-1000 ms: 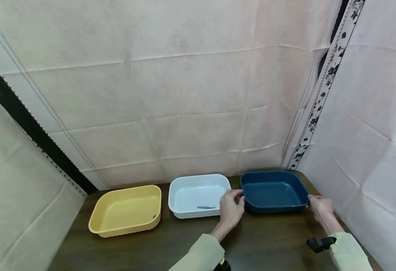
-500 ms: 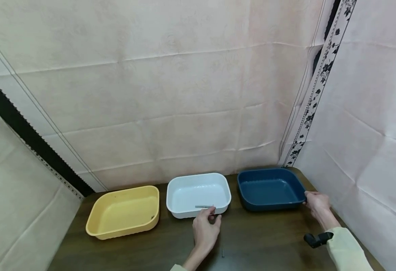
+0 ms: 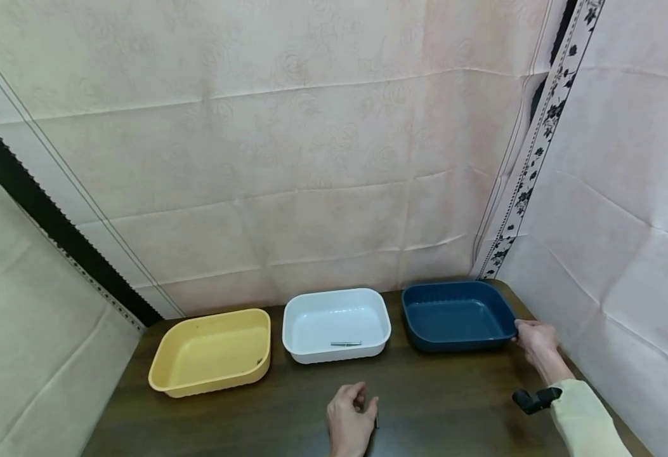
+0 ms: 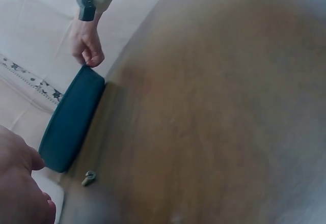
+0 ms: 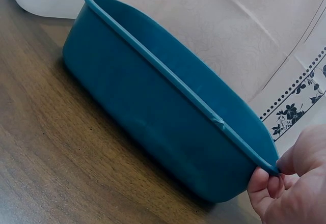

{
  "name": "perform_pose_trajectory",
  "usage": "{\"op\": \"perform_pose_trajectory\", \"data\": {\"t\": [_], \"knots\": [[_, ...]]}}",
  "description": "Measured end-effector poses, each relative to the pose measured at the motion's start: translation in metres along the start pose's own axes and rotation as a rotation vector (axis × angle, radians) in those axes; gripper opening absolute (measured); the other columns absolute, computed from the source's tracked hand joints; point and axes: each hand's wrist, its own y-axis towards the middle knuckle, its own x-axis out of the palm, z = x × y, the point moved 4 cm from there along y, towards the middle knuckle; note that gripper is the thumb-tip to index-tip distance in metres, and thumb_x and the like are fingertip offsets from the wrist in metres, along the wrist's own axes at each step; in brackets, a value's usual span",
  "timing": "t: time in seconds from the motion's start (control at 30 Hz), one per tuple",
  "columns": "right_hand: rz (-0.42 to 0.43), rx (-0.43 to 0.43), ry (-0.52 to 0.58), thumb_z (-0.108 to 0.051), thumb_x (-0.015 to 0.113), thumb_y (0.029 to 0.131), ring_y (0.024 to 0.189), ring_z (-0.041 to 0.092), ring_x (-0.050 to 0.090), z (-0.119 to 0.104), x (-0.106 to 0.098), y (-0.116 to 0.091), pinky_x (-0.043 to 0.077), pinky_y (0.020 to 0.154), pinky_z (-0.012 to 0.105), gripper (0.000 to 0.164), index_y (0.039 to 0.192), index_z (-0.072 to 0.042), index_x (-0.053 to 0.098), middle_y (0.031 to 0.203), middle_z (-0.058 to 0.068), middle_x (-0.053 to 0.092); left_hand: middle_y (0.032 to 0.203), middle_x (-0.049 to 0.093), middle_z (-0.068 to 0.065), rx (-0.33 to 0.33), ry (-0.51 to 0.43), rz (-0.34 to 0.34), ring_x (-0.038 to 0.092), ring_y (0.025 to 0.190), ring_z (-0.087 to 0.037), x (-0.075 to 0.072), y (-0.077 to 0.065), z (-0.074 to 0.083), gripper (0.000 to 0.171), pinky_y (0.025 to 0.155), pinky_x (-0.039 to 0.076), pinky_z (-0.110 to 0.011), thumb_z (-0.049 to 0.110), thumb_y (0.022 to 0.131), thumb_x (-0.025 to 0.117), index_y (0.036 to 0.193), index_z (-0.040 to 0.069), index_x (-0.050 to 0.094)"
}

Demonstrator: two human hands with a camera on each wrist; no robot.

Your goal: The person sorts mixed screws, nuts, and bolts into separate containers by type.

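In the head view my right hand (image 3: pixel 536 343) pinches the right rim of a dark blue plastic tray (image 3: pixel 459 346). The right wrist view shows the thumb over that rim and fingers curled beneath it, with the tray (image 5: pixel 137 112) on the wooden table. My left hand (image 3: pixel 349 419) is low over the table in front of the white tray (image 3: pixel 336 357), fingers loosely bent and nothing visible between them. Just right of its thumb lies a small metal screw (image 3: pixel 377 421), partly covered by the hand. The left wrist view shows this screw (image 4: pixel 89 178) beyond the fingers.
Thin metal pieces (image 3: pixel 346 344) lie inside the white tray. A yellow tray (image 3: pixel 210 386) stands at the left, with a small dark speck near its right end. Pale cloth (image 3: pixel 334 158) hangs behind the table (image 3: pixel 442 406) and along both sides.
My left hand has left the blue tray's left rim and moved left and toward me, down beside the screw. The right hand keeps its pinch on the blue tray.
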Motion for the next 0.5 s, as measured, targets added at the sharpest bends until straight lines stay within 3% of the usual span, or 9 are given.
{"op": "perform_pose_trajectory", "data": {"t": [0.3,0.5], "knots": [[0.016,-0.036,-0.015,-0.014,0.049,0.102,0.065,0.017,0.06,-0.001,0.001,-0.001,0.039,0.048,0.03,0.044,0.137,0.013,0.049,0.091,0.011,0.058,0.073,0.061,0.006,-0.027,0.023,0.005,0.056,0.061,-0.005,0.005,-0.015,-0.001,0.027,0.051,0.051,-0.021,-0.002,0.061,0.092,0.082,0.002,0.076],[0.015,-0.032,-0.012,-0.014,0.048,0.102,0.063,0.016,0.06,-0.001,0.001,-0.003,0.035,0.043,0.029,0.044,0.139,0.011,0.049,0.083,0.006,0.058,0.072,0.059,0.009,-0.079,0.013,-0.023,0.055,0.06,-0.005,0.007,-0.021,-0.004,0.025,0.05,0.05,-0.02,-0.001,0.062,0.092,0.081,0.004,0.076]]}}
